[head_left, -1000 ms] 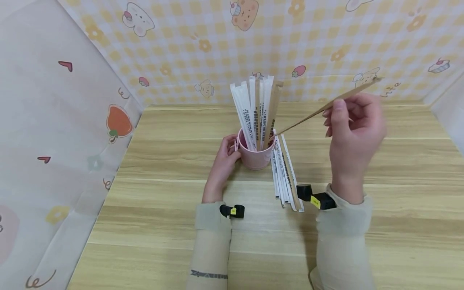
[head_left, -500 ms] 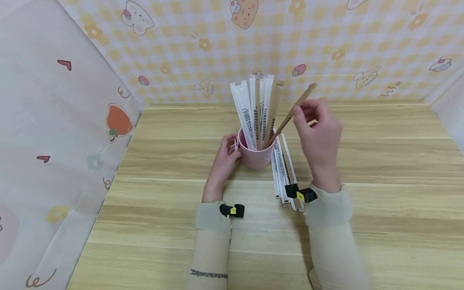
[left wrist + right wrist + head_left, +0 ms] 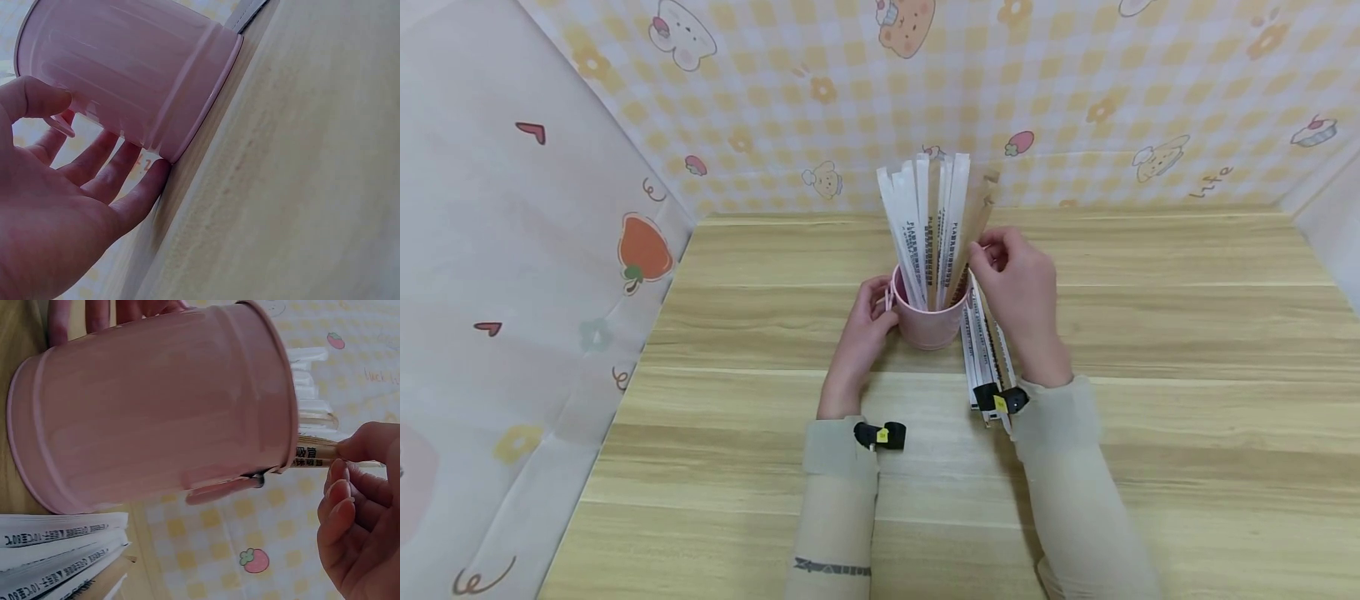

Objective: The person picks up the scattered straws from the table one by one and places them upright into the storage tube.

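A small pink metal bucket (image 3: 928, 330) stands upright on the table, holding several paper-wrapped straws (image 3: 917, 225), white and brown, that fan out above its rim. On its left side my left hand (image 3: 863, 327) holds it at the small handle, thumb on the near side and fingers spread along the wall (image 3: 69, 200). Just above the rim on the right, my right hand (image 3: 1018, 282) pinches a brown paper-wrapped straw (image 3: 309, 453) between thumb and forefinger. That straw's lower end is inside the bucket, hidden by the wall.
Several more wrapped straws (image 3: 979, 346), mostly white, lie side by side on the wooden table (image 3: 722, 417) right of the bucket, partly covered by the right wrist camera (image 3: 1000, 400). A yellow checked wall covering (image 3: 760, 92) rises behind.
My right hand has moved left and down to the bucket, bringing the brown straw from a slant to nearly upright among the others. The left hand has stayed put on the bucket.
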The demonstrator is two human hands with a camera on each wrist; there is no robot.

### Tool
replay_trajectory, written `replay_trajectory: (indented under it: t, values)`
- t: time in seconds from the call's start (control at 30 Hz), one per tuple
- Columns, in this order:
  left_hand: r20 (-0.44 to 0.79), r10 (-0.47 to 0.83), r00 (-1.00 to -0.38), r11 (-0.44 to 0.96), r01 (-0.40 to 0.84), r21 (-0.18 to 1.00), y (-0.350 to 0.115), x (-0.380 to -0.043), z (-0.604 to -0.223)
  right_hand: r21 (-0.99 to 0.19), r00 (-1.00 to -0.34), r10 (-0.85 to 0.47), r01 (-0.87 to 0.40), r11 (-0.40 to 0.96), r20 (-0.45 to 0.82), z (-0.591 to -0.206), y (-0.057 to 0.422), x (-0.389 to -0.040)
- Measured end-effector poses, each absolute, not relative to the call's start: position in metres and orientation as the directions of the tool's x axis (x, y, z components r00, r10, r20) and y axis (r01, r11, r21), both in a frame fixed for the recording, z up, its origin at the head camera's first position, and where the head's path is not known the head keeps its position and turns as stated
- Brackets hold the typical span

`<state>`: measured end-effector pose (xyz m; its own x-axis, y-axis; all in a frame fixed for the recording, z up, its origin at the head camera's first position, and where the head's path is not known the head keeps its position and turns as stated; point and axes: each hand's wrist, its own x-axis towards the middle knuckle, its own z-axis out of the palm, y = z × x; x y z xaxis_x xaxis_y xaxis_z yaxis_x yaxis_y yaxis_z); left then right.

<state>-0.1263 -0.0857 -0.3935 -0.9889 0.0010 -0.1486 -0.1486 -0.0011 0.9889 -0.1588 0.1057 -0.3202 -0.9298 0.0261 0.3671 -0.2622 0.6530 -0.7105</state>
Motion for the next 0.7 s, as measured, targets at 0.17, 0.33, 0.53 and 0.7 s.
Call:
replay_trajectory:
  t: [0.17,0.33,0.53,0.7]
  values:
    - [-0.140,0.001,-0.990,-0.004,-0.140,0.990,-0.085,-0.126,-0.393,-0.720,-0.945,0.019,-0.236,0.653,0.327,-0.323,0.109,-0.160]
    - [-0.142,0.001,-0.990,-0.001,-0.142,0.990,-0.085,-0.127,-0.393,-0.739,-0.947,0.037,-0.225,0.636,0.320,-0.326,0.118,-0.164]
    - [-0.135,0.004,-0.991,0.003,-0.135,0.991,-0.085,-0.127,-0.394,-0.737,-0.979,0.034,-0.127,0.664,0.200,-0.336,0.131,-0.170]
    - [-0.148,-0.002,-0.989,0.006,-0.148,0.989,-0.086,-0.127,-0.394,-0.652,-0.988,-0.107,-0.008,0.758,-0.113,-0.350,0.142,-0.174]
